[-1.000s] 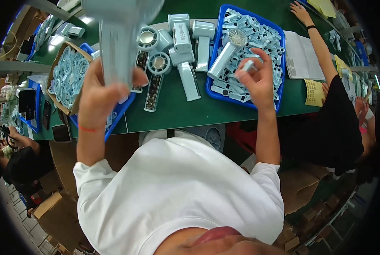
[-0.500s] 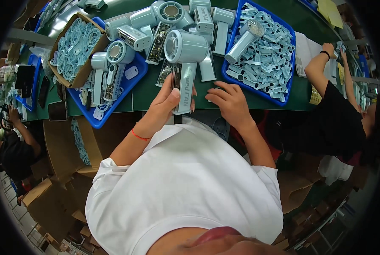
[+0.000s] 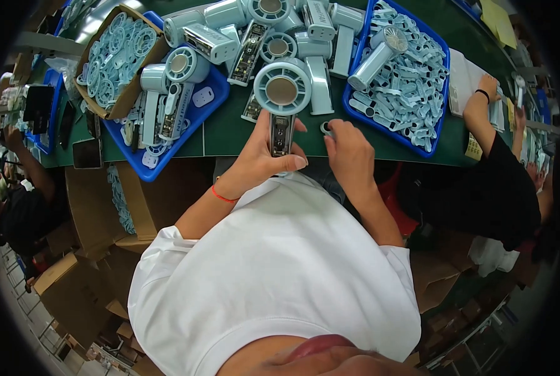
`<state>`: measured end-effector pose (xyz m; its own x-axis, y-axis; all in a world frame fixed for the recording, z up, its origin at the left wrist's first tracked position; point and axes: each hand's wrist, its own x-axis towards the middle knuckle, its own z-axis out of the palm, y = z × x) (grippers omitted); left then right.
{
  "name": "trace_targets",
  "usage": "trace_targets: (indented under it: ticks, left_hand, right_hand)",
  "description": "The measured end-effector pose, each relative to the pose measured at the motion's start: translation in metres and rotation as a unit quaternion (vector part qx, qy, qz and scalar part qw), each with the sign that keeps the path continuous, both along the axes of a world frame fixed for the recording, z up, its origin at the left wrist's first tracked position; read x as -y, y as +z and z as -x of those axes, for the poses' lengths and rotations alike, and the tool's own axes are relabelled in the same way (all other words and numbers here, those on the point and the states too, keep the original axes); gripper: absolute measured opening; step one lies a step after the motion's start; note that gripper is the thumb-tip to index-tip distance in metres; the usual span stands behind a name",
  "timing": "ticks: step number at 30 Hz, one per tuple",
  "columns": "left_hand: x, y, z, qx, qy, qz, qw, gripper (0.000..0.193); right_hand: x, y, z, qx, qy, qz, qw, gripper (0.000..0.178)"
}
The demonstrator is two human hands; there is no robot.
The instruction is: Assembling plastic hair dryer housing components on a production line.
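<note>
My left hand (image 3: 259, 150) is wrapped round the handle of a light-blue handheld fan (image 3: 282, 88). Its round grille points up at me, and the uncovered handle shows a circuit board inside. Just right of the fan, my right hand (image 3: 353, 152) is closed, with a small pale ring-ended part (image 3: 326, 128) pinched at the fingertips; most of that part is hidden. Beyond both hands lies a heap of similar fans (image 3: 210, 42), some with open handles and visible boards.
A blue tray (image 3: 440, 94) of small light-blue parts, with one fan on top, stands at right. On the left, another blue tray (image 3: 195, 135) holds fans and a cardboard box (image 3: 158, 55) of ring-shaped parts. A co-worker's arm (image 3: 478, 119) reaches over the green table (image 3: 242, 139) farther right.
The fan in my left hand has turned from its side to show its grille and the open handle. My right hand's spread fingers have drawn together round the small part.
</note>
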<state>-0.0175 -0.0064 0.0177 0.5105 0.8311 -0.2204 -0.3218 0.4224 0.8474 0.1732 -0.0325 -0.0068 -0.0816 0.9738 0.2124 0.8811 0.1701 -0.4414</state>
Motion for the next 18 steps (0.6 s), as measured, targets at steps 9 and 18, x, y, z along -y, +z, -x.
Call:
trace_targets:
  ticks: [9,18]
  left_hand:
    - [-0.012,-0.015,-0.004,-0.027,-0.01,-0.059,0.998,0.071]
    - [-0.007,-0.021,-0.009,-0.323,0.026,-0.34,0.883,0.098]
  right_hand:
    - [-0.005,0.049,-0.009,-0.504,0.017,0.169,0.847,0.026]
    - [-0.013,0.035,0.019,-0.492,-0.083,0.171,0.85,0.028]
